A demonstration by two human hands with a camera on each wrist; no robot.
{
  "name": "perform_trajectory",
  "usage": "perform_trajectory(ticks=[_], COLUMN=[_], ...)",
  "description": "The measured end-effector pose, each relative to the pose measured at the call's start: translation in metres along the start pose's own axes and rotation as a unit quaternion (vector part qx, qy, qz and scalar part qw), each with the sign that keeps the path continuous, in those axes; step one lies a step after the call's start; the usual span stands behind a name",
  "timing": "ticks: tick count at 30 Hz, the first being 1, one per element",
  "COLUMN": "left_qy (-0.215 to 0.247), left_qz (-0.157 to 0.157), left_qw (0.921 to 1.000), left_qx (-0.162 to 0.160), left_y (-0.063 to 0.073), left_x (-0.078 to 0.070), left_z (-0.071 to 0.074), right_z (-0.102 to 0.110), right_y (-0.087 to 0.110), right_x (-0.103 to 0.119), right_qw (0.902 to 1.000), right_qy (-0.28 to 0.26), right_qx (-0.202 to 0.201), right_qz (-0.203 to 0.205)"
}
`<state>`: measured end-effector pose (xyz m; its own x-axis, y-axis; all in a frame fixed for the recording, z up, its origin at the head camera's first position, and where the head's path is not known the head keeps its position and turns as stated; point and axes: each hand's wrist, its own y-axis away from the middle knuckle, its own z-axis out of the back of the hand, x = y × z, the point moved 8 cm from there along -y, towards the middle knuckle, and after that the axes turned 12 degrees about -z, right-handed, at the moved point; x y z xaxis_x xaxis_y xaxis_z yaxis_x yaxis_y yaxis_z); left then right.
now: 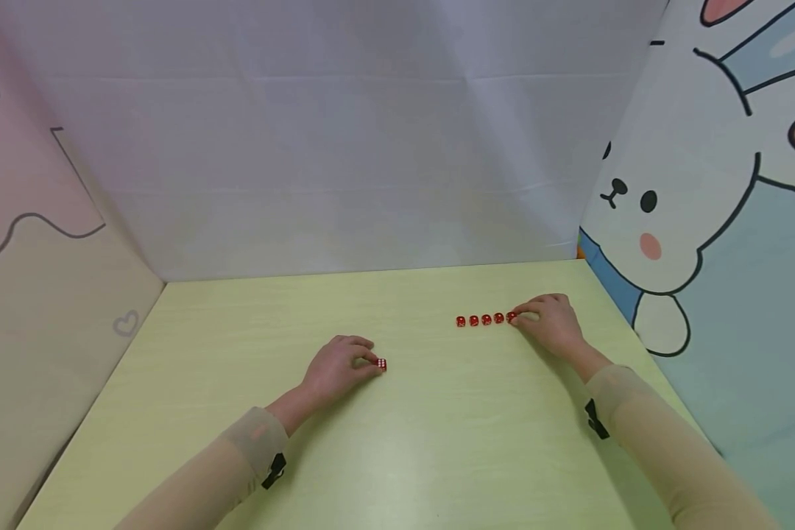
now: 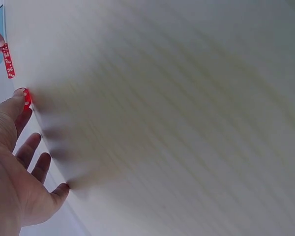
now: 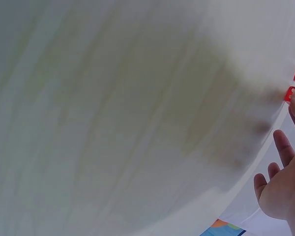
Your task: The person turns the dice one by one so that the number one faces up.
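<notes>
My left hand (image 1: 341,366) pinches a red die (image 1: 381,364) with white dots between thumb and fingertips, close over the table left of the row. In the left wrist view that die (image 2: 27,98) shows at the thumb tip, with the other fingers spread near the tabletop. Farther back on the right, several red dice (image 1: 486,319) stand in a straight, evenly spaced row. My right hand (image 1: 548,321) pinches the die (image 1: 511,317) at the row's right end. In the right wrist view the thumb covers part of this die (image 3: 292,93).
The pale yellow table (image 1: 397,442) meets a white cloth backdrop (image 1: 344,147) at its far edge. A panel with a cartoon rabbit (image 1: 702,221) borders the right side, and a pink and cream panel (image 1: 53,331) borders the left.
</notes>
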<state>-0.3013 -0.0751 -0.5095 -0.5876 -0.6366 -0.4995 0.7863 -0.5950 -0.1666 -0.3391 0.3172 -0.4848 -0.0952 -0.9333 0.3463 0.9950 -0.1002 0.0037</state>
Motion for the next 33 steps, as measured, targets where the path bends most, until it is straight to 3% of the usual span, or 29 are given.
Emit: perform_trajectory(ticks=[33], left_qy=[0.004], left_qz=[-0.012], left_qw=[0.9999], left_qx=[0.005], left_y=[0.0002], left_x=[-0.0018], left_z=[0.0044], right_z=[0.0041], right_y=[0.0030], right_x=[0.0030], right_qw=[0.9999], right_qy=[-0.011], right_qx=[-0.008], right_qz=[0.007])
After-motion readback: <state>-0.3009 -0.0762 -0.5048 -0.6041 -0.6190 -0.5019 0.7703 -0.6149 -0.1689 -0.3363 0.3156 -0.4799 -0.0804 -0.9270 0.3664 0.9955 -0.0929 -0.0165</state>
